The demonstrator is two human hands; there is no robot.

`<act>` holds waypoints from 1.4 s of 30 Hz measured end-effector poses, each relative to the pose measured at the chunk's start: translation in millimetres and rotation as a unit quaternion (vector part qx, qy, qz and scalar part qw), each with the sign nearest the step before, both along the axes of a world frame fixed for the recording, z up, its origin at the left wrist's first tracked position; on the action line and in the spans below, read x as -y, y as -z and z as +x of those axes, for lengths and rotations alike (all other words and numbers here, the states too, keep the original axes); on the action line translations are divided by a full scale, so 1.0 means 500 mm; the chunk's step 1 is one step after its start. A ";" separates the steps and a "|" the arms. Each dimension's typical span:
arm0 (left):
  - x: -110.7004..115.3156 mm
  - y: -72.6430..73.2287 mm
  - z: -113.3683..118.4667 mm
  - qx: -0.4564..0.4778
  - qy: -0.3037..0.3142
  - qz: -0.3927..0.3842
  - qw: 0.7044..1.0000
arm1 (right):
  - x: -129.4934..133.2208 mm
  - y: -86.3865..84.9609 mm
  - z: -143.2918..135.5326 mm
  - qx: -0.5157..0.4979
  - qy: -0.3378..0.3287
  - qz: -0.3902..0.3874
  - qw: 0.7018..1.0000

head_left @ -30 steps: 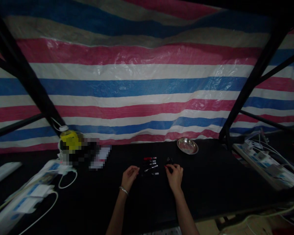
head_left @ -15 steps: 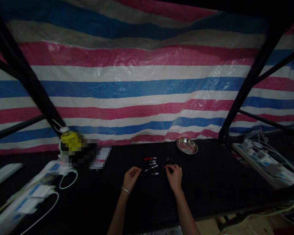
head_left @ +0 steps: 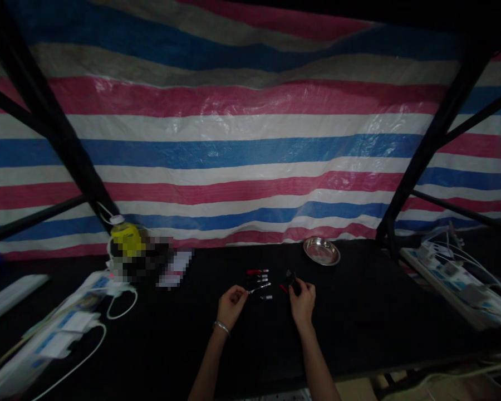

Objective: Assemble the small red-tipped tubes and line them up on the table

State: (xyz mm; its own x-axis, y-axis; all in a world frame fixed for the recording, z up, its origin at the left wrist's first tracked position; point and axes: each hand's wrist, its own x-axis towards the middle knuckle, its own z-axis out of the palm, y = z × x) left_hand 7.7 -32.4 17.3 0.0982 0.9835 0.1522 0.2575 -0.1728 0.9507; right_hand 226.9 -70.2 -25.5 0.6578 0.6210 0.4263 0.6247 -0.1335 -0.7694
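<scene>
My left hand (head_left: 231, 306), a bracelet at its wrist, is closed in a pinch at the left end of a slim dark stick with a silver end (head_left: 264, 287). This stick lies slanted among several similar short pieces, among them a red one with a silver end (head_left: 258, 272) at the far side and a dark one with a silver end (head_left: 268, 297) nearer me. To the right, my right hand (head_left: 303, 302) pinches a small dark piece (head_left: 294, 285) whose kind I cannot make out. A small red piece (head_left: 283, 288) lies just left of those fingertips.
A round metal dish (head_left: 322, 252) stands at the back right of the black table (head_left: 371, 312). Power strips with cables, one on the left (head_left: 62, 328) and one on the right (head_left: 455, 278), flank the work area. A yellow bottle (head_left: 127, 238) stands back left.
My left hand has moved right to the end of the slanted stick. My right fingers have left the red piece and are now on the dark piece. The view has shifted slightly.
</scene>
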 end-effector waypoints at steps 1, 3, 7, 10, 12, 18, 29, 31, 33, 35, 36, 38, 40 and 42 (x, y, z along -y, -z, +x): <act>0.005 -0.002 0.007 -0.022 -0.002 0.020 1.000 | -0.001 0.000 -0.001 0.004 0.002 0.000 1.000; 0.018 -0.015 0.025 -0.073 0.000 0.070 0.995 | -0.002 -0.002 -0.003 0.007 0.006 -0.002 1.000; 0.042 -0.058 0.077 -0.178 0.039 0.143 0.973 | -0.002 -0.010 -0.005 0.016 0.006 -0.016 1.000; 0.051 -0.083 0.125 -0.241 0.113 0.199 0.943 | 0.001 -0.015 -0.007 0.031 0.000 -0.033 0.999; 0.052 -0.089 0.158 -0.278 0.171 0.218 0.920 | 0.003 -0.015 -0.007 0.032 -0.005 -0.035 0.999; 0.046 -0.069 0.235 -0.361 0.271 0.218 0.865 | 0.007 -0.005 0.002 -0.010 -0.008 0.000 1.000; 0.051 -0.013 0.271 -0.409 0.249 0.225 0.849 | 0.060 0.011 0.067 -0.014 -0.021 0.009 1.000; 0.057 -0.013 0.274 -0.413 0.247 0.224 0.848 | 0.061 0.014 0.069 -0.012 -0.019 0.010 1.000; 0.064 -0.014 0.275 -0.414 0.243 0.223 0.848 | 0.058 0.016 0.067 -0.006 -0.015 0.007 1.000; 0.072 -0.013 0.274 -0.412 0.240 0.219 0.851 | 0.054 0.016 0.064 0.002 -0.011 -0.001 1.000; 0.077 -0.011 0.274 -0.411 0.238 0.217 0.853 | 0.053 0.016 0.063 0.005 -0.011 -0.005 1.000; 0.085 -0.009 0.271 -0.409 0.235 0.212 0.856 | 0.053 0.014 0.060 0.008 -0.011 -0.008 1.000; 0.093 -0.008 0.270 -0.411 0.228 0.209 0.858 | 0.056 0.010 0.057 0.007 -0.014 -0.004 1.000; 0.099 -0.008 0.270 -0.414 0.209 0.206 0.862 | 0.061 0.003 0.054 0.006 -0.028 0.000 1.000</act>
State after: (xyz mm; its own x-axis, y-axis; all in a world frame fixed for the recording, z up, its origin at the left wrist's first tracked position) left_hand 142.6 -81.9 21.2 0.6736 0.7153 0.1864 0.6518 -0.6937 0.3065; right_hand 253.7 -100.7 -27.1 0.6165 0.6563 0.4350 0.6410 -0.0976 -0.7613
